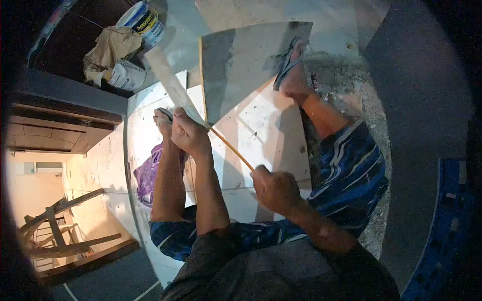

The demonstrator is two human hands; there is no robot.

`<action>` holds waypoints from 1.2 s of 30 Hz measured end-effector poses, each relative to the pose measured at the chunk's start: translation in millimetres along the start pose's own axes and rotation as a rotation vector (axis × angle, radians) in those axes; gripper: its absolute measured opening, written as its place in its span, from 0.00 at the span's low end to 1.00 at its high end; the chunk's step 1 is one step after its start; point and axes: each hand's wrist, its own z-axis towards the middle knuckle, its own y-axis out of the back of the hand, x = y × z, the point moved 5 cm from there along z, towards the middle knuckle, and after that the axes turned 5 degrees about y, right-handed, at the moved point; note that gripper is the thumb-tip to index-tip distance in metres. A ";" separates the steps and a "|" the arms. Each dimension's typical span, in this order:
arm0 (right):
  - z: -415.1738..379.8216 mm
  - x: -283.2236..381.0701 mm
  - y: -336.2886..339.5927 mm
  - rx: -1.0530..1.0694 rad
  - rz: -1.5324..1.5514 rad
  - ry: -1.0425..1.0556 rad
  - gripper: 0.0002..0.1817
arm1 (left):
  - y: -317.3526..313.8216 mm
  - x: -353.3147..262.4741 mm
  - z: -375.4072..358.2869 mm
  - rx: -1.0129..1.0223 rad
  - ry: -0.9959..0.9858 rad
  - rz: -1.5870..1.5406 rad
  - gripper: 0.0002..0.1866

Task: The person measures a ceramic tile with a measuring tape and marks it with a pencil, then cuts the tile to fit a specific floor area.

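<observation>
My left hand (190,134) is closed at the lower end of a long pale flat strip (170,83) that slants away to the upper left. From there a thin yellow-orange stick (231,145) runs down to my right hand (276,188), which is wrapped round its near end. The stick and the strip meet beside the left fingers. Below them is a white tiled floor (266,135) with specks and shadows. A grey slab (241,60) with an orange-brown left edge lies just past the hands.
My legs in blue patterned shorts (346,175) are spread on either side. At upper left stand a white and blue bucket (145,22) and an opened paper bag (110,50). A purple cloth or bag (150,175) lies by my left leg. Wooden frame pieces (60,226) stand lower left; rough rubble ground (346,85) is at right.
</observation>
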 end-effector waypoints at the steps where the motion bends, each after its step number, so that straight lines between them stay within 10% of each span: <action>1: -4.5 5.2 0.2 0.002 0.048 -0.030 0.06 | -0.2 2.9 -2.3 -0.010 0.045 -0.104 0.24; 4: 70.2 20.0 -12.7 -0.124 -0.013 0.093 0.05 | 2.7 5.8 -10.0 0.004 0.159 -0.211 0.23; 6: 106.8 24.0 -9.9 -0.122 -0.070 0.135 0.08 | 7.0 0.3 -6.7 -0.109 -0.122 -0.011 0.24; 16: 12.9 9.1 -3.3 -0.118 -0.056 0.094 0.05 | 3.8 18.4 -5.3 -0.007 0.091 -0.247 0.21; 19: 86.6 22.1 -10.0 -0.188 -0.141 0.109 0.06 | 11.2 20.1 -6.9 -0.123 -0.418 0.187 0.18; 29: -49.3 -16.1 -23.3 -0.010 -0.151 0.056 0.07 | 5.4 3.3 -2.9 -0.078 0.069 -0.004 0.27; 36: -30.2 13.3 18.4 0.091 -0.170 0.018 0.06 | 9.0 12.7 -1.6 -0.059 -0.161 0.009 0.25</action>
